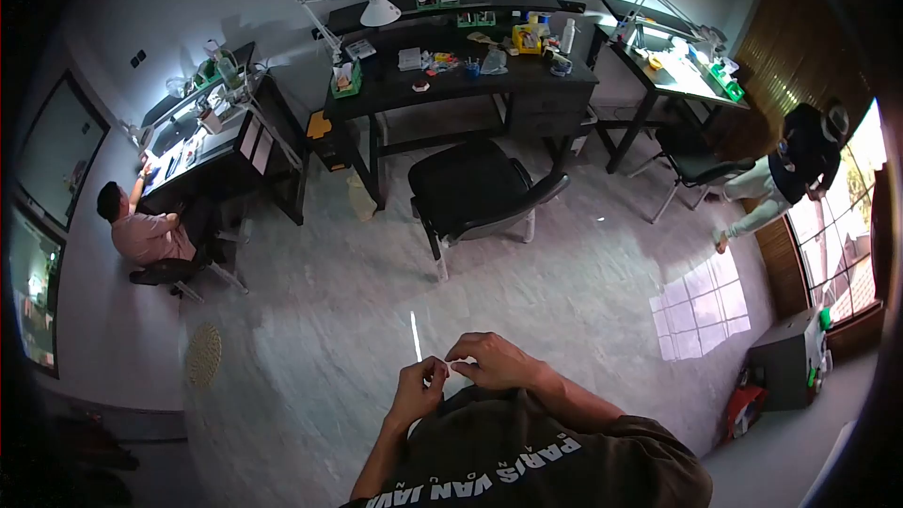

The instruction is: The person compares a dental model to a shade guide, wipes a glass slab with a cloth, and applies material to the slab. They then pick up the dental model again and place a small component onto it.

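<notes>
Both hands are held close together in front of the dark printed shirt (508,452), at the bottom centre. My left hand (419,389) has its fingers curled in, with thumb and fingertips pinched. From the other side my right hand (489,359) bends over, its fingertips pressed together beside those of the left. A tiny pale bit (449,367) shows between the two sets of fingertips; it is too small to name. Which hand grips it cannot be made out.
Ahead stand a black chair (470,188) and a black desk (423,99) with a lamp (379,7). One person (155,230) sits at the left workbench; another person (800,165) stands by the bright window at right. A grey cabinet (785,362) is at lower right.
</notes>
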A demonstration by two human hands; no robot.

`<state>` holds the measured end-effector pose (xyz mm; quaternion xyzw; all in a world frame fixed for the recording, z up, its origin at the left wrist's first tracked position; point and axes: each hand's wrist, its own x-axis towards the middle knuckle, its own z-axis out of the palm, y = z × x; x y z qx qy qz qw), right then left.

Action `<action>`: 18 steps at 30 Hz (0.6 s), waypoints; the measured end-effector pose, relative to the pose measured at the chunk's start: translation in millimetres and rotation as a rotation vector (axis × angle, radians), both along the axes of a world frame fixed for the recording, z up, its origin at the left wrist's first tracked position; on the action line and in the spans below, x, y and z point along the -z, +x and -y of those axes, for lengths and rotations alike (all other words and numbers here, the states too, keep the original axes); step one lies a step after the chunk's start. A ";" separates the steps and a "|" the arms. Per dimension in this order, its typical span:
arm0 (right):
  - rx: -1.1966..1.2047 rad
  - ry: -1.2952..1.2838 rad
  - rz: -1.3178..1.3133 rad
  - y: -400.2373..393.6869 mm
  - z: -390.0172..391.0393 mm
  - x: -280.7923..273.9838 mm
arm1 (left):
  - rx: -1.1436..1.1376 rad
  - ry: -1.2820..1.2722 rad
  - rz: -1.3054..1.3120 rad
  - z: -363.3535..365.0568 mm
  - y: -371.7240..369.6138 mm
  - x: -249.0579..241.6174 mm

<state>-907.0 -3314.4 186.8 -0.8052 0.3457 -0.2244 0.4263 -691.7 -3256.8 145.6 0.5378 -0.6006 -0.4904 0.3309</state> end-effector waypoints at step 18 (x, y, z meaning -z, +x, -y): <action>-0.083 0.072 -0.033 -13.0 64.3 30.5 | -0.162 0.161 0.037 33.8 -20.1 11.1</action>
